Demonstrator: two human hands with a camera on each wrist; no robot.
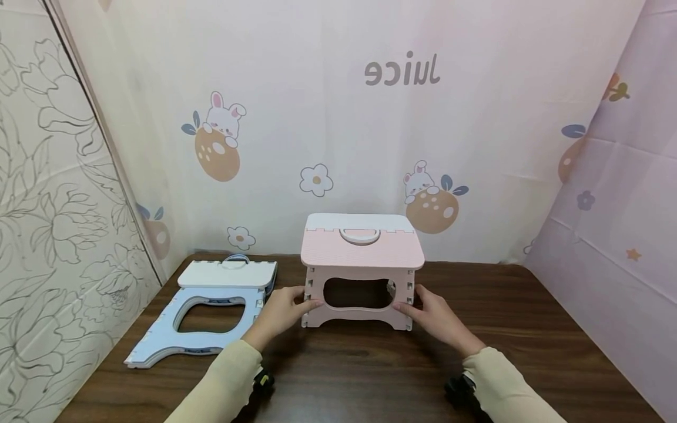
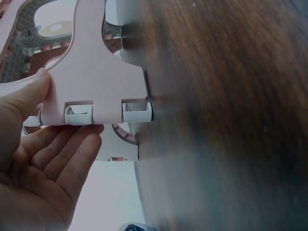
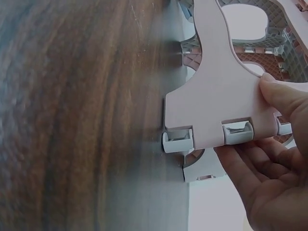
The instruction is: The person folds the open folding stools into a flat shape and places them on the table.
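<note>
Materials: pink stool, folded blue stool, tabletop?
Pink stool: likely molded plastic, satin; lattice ribbing shows inside. Folded blue stool: probably plastic too, smooth; similar hinged edge joints. Tabletop: brown wood grain, slight sheen; solid wood or laminate, can't tell.

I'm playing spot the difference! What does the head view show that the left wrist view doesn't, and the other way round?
Only the head view shows the right hand, the handle and the bunnies.

Only the left wrist view shows the grid inside the pink stool and the left palm.

Both show the left hand with its thumb on the stool's front, and the brown table.
</note>
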